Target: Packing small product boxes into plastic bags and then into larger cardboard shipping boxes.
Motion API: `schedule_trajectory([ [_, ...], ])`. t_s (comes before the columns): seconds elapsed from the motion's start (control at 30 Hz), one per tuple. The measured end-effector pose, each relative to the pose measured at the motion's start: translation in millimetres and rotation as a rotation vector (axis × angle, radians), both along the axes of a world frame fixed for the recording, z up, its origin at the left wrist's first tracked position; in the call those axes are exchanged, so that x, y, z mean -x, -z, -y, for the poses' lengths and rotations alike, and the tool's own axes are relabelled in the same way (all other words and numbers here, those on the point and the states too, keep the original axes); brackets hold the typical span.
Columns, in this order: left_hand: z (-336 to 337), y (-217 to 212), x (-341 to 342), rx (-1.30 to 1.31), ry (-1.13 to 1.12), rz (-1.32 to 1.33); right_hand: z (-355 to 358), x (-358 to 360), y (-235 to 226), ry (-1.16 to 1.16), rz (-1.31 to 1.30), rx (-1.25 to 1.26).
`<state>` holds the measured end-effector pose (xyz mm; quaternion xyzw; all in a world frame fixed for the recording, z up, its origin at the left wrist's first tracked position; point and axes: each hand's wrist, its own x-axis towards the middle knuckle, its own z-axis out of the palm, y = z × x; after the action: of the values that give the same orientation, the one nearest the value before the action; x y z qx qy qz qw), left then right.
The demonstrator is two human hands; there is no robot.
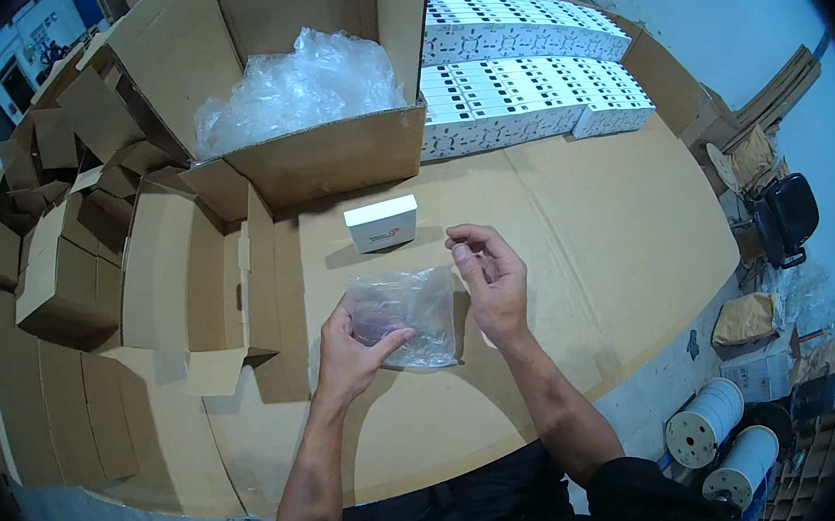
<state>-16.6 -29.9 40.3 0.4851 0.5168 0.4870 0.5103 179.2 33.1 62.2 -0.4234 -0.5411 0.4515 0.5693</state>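
The clear plastic bag [405, 314], lying mid-worktop at six o'clock of the small white box [382, 223], is pinched only by the left hand [354, 352] fingers, while the right hand [492, 278] fingers hover loosely curled and empty, so the slick film could slip free.

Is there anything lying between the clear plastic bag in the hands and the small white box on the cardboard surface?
Nothing visible does. The left hand holds the clear plastic bag, with the right hand beside it. Only bare cardboard surface lies between the bag and the small white box.
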Motion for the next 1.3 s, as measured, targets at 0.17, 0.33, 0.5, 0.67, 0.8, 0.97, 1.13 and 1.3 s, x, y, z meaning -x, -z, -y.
schedule_trajectory([
  [0.17, 2.2, 1.9, -2.5, -0.047, -0.079, -0.019, 2.2, 11.1, -38.1, -0.077, 0.662, -0.545],
  [0.33, -0.4, 10.5, -4.0, -0.117, -0.107, -0.102, 1.4, 19.5, -41.7, -0.071, 0.855, -0.657],
  [0.5, -1.7, 8.5, -3.9, -0.116, -0.142, -0.064, 6.4, 19.6, -41.6, -0.045, 0.893, -0.634],
  [0.67, -1.1, 9.4, -3.8, -0.146, -0.175, -0.118, 5.4, 15.7, -40.9, -0.097, 0.895, -0.640],
  [0.8, -0.9, 5.7, -3.4, -0.143, -0.197, -0.182, 4.9, 15.1, -46.2, -0.184, 0.857, -0.620],
  [0.97, 0.0, 8.8, -2.4, -0.094, -0.186, -0.197, -1.0, 16.0, -60.9, -0.509, 1.036, -0.494],
  [1.13, -0.2, -13.0, -1.8, -0.087, -0.081, -0.261, -13.6, 18.3, -77.0, -0.689, 1.125, -0.420],
  [1.3, -0.2, -20.0, 2.6, -0.035, 0.033, -0.268, -20.1, 18.3, -93.4, -0.852, 1.140, -0.313],
])
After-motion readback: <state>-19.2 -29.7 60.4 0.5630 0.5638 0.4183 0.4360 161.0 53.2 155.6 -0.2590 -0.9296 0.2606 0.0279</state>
